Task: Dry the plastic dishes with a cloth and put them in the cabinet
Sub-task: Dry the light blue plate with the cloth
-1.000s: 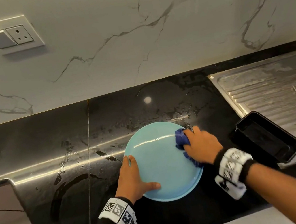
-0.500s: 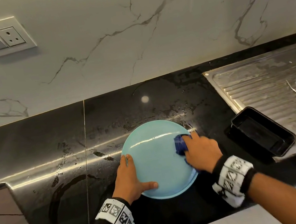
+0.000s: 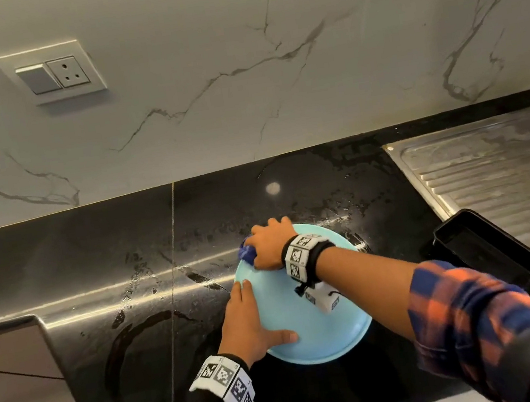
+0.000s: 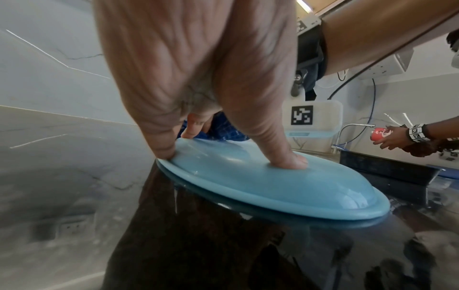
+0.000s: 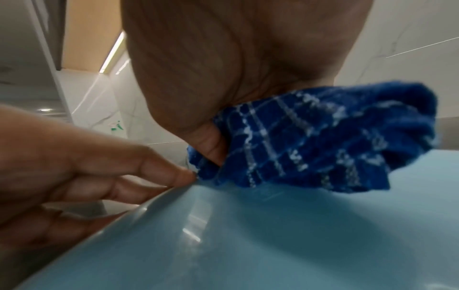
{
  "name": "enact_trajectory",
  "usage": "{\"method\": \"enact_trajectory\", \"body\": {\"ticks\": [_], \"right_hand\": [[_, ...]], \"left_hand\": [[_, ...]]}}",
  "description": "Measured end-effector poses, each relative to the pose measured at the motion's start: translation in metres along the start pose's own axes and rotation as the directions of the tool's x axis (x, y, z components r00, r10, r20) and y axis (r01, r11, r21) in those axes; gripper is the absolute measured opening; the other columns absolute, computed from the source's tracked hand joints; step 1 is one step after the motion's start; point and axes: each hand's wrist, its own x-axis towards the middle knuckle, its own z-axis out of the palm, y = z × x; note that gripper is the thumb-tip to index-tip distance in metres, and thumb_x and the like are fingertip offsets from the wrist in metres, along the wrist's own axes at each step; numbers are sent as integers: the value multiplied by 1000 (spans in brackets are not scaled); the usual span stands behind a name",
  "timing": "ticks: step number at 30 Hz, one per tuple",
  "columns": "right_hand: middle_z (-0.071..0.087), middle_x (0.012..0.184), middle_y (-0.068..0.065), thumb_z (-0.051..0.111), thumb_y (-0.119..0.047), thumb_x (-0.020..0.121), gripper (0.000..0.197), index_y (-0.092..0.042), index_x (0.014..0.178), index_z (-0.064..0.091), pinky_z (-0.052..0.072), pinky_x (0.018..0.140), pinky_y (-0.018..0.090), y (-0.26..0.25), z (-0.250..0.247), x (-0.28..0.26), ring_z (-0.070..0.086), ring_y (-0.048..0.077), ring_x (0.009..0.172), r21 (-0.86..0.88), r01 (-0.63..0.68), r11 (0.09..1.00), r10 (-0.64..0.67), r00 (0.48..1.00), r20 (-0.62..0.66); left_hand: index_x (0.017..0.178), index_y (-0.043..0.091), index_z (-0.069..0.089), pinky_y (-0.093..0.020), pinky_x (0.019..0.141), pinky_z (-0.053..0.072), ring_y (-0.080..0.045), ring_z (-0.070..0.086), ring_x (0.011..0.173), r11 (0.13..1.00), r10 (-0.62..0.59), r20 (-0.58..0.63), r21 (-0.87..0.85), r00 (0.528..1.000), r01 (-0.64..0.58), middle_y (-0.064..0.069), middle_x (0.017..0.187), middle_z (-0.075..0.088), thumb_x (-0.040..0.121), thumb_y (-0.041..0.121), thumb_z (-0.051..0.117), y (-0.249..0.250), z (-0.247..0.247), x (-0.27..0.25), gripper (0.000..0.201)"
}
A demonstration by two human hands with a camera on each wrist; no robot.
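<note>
Plate (image 3: 324, 329), round with no long axis, lies face down on the counter (image 3: 93, 261). I press my left hand (image 3: 247, 324) on it, fingers straight; my right hand (image 3: 272, 244) grasps the cloth (image 3: 247, 255) at its far rim. I read no writing.

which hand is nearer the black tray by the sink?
Right. The right hand grips the blue checked cloth at the far rim of the light blue plastic plate; the left hand presses the plate's left edge, farther from the black rectangular tray.
</note>
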Motion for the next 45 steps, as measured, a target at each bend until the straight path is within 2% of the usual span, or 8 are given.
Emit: {"method": "enact_trajectory", "body": {"ticks": [7, 11, 16, 21, 26, 31, 36, 45], "right_hand": [[52, 132, 2, 51, -47, 93, 44, -34, 135, 54, 38, 99, 46, -20, 7, 0, 45, 33, 121, -77, 107, 991, -106, 994, 15], [51, 133, 2, 52, -46, 94, 44, -36, 136, 52, 40, 99, 45, -18, 8, 0, 44, 33, 121, -67, 108, 992, -106, 994, 19], [51, 131, 4, 58, -43, 91, 50, -33, 139, 49, 40, 97, 45, -21, 8, -8, 47, 34, 118, 9, 93, 996, -93, 994, -49], [52, 125, 3, 70, -47, 83, 54, -33, 133, 54, 43, 89, 41, -34, 2, -37, 55, 31, 110, 142, 82, 987, -66, 991, -114], [42, 144, 11, 67, -37, 88, 57, -25, 140, 48, 36, 100, 49, -43, 27, -79, 45, 38, 124, 120, 128, 984, -108, 981, -161], [47, 140, 14, 66, -27, 87, 60, -22, 143, 46, 42, 89, 49, -45, 53, -91, 51, 42, 113, 136, 150, 979, -116, 966, -232], [49, 141, 15, 62, -24, 91, 56, -18, 144, 47, 42, 88, 49, -46, 56, -90, 50, 43, 117, 184, 142, 973, -90, 961, -263], [54, 137, 7, 56, -32, 95, 41, -21, 134, 56, 45, 97, 46, -51, 41, -66, 50, 35, 123, 35, 139, 990, -133, 980, -147]], "left_hand": [[158, 16, 2, -41, 123, 18, -21, 0, 152, 999, 7, -20, -46, 1000, -8, -3, 165, -2, 51, 73, 82, -4, 8, -3, 146], [152, 21, 26, -35, 114, 28, -23, 22, 145, 996, 66, -90, 59, 994, -60, -4, 157, 20, 73, 68, 70, -10, 10, -21, 102], [127, 25, 61, -35, 95, 46, -21, 55, 114, 978, 202, -246, -8, 948, -210, 3, 118, 55, 87, 25, 68, -37, -36, -20, 41], [117, 21, 67, -39, 90, 48, -20, 58, 105, 920, 391, -260, 128, 883, -369, 3, 113, 63, 90, 18, 61, -27, -105, 7, 27], [127, 21, 63, -29, 99, 42, -16, 56, 117, 853, 475, -15, 255, 880, -456, 3, 129, 61, 98, 30, 58, 24, -128, 44, 31], [144, 27, 48, -33, 116, 26, -17, 35, 142, 788, 371, 332, 382, 867, -483, 3, 157, 36, 103, 32, 47, 61, -99, 82, 42], [150, 32, 38, -32, 120, 18, -20, 24, 148, 744, 277, 493, 432, 824, -509, 1, 164, 19, 105, 21, 41, 70, -87, 109, 47], [143, 32, 51, -33, 114, 33, -22, 43, 133, 679, 180, 564, 522, 806, -517, 1, 153, 26, 103, 22, 44, 83, -92, 120, 42]]}}
